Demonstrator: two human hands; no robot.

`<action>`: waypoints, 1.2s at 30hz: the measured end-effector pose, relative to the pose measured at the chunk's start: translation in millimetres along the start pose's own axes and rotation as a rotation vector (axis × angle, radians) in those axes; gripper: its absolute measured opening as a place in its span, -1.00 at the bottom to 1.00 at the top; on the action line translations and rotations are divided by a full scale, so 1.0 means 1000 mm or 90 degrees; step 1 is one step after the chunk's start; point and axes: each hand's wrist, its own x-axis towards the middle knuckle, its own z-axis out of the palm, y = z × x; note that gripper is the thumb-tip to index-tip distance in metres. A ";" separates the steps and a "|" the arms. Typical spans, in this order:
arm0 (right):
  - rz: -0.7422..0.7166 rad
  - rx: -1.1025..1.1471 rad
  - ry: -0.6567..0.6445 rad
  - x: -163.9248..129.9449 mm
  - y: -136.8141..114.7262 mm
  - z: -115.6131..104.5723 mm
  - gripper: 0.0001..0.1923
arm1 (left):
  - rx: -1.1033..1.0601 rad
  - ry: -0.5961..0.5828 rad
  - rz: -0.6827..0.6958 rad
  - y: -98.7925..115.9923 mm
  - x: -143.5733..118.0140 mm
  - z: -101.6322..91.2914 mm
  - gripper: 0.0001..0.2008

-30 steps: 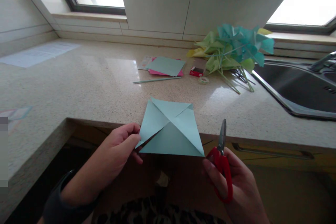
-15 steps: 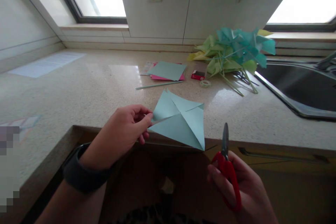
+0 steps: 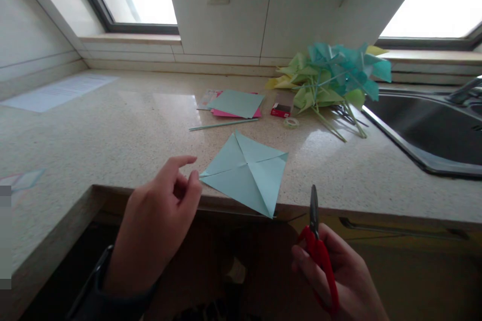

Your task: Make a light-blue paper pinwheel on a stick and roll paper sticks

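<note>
Your loosely open left hand (image 3: 158, 230) touches the light, floppy creased paper square (image 3: 246, 173); pinch a corner. Your right hand (image 3: 335, 276) grips red scissors (image 3: 320, 251).

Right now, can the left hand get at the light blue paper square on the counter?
Probably yes. The left hand hovers open just beside the light blue creased paper square, its fingers almost at the near corner, and nothing lies between them on the speckled stone counter.

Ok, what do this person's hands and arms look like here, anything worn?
Both hands are bare, with no gloves or rings visible. The left hand has a dark band or cuff at the wrist. The right hand shows no sleeve in view.
</note>
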 end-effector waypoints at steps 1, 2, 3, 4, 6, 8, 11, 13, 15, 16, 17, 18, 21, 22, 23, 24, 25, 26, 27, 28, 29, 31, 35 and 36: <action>-0.001 0.002 -0.002 0.001 0.000 -0.001 -0.60 | -0.065 -0.021 0.014 0.000 -0.009 0.004 -0.70; -0.001 0.004 -0.004 0.001 0.001 -0.001 -0.60 | -0.139 -0.066 0.025 0.001 -0.018 0.009 -0.72; -0.002 0.003 -0.006 0.002 0.001 -0.001 -0.61 | -0.207 -0.128 0.039 0.002 -0.026 0.016 -0.72; -0.003 0.002 -0.007 0.002 0.002 -0.001 -0.61 | -0.264 -0.183 0.045 0.004 -0.033 0.023 -0.68; -0.006 0.004 -0.008 0.003 0.003 0.000 -0.61 | -0.337 -0.255 0.047 0.009 -0.044 0.038 -0.59; -0.007 0.012 -0.007 0.002 0.005 0.001 -0.61 | -0.377 -0.277 0.059 0.014 -0.048 0.051 -0.55; -0.001 0.019 0.003 0.000 0.008 0.002 -0.60 | -0.410 -0.260 0.063 0.019 -0.048 0.063 -0.58; 0.004 0.022 0.001 0.000 0.010 0.001 -0.60 | -0.411 -0.229 0.061 0.021 -0.047 0.067 -0.64; -0.001 0.019 -0.004 0.000 0.012 0.000 -0.60 | -0.397 -0.191 0.067 0.021 -0.047 0.068 -0.70; -0.006 0.016 -0.004 0.000 0.014 0.000 -0.61 | -0.389 -0.173 0.073 0.021 -0.048 0.068 -0.72; -0.011 0.013 -0.003 0.000 0.014 0.000 -0.61 | -0.384 -0.160 0.079 0.021 -0.048 0.067 -0.74; -0.015 0.012 -0.001 0.000 0.015 0.000 -0.62 | -0.383 -0.151 0.084 0.020 -0.049 0.067 -0.75; -0.015 0.021 0.001 -0.001 0.014 0.002 -0.63 | -0.399 -0.148 0.081 0.019 -0.050 0.064 -0.77; -0.016 0.022 0.001 -0.001 0.012 0.003 -0.63 | -0.406 -0.149 0.078 0.018 -0.051 0.063 -0.78; -0.020 0.018 0.004 -0.001 0.010 0.004 -0.64 | -0.414 -0.149 0.072 0.018 -0.051 0.062 -0.78; -0.027 0.011 0.009 -0.001 0.007 0.004 -0.65 | -0.425 -0.149 0.065 0.017 -0.052 0.062 -0.79; -0.039 0.000 0.018 -0.001 0.003 0.005 -0.67 | -0.437 -0.151 0.056 0.016 -0.053 0.062 -0.80; -0.056 -0.013 0.030 -0.001 -0.002 0.005 -0.69 | -0.451 -0.155 0.045 0.016 -0.054 0.062 -0.80; -0.076 -0.026 0.045 0.000 -0.007 0.005 -0.71 | -0.466 -0.161 0.033 0.015 -0.055 0.063 -0.81; -0.099 -0.034 0.061 0.001 -0.012 0.005 -0.74 | -0.481 -0.167 0.019 0.015 -0.056 0.063 -0.81; -0.125 -0.037 0.075 0.003 -0.018 0.006 -0.77 | -0.494 -0.172 0.005 0.015 -0.056 0.064 -0.81; -0.175 -0.026 0.086 0.007 -0.027 0.008 -0.81 | -0.513 -0.179 -0.022 0.016 -0.057 0.064 -0.81; -0.216 -0.003 0.019 0.019 -0.036 0.017 -0.82 | -0.554 -0.198 -0.070 0.020 -0.056 0.062 -0.81; -0.205 0.001 0.006 0.021 -0.037 0.019 -0.82 | -0.563 -0.203 -0.084 0.021 -0.056 0.061 -0.82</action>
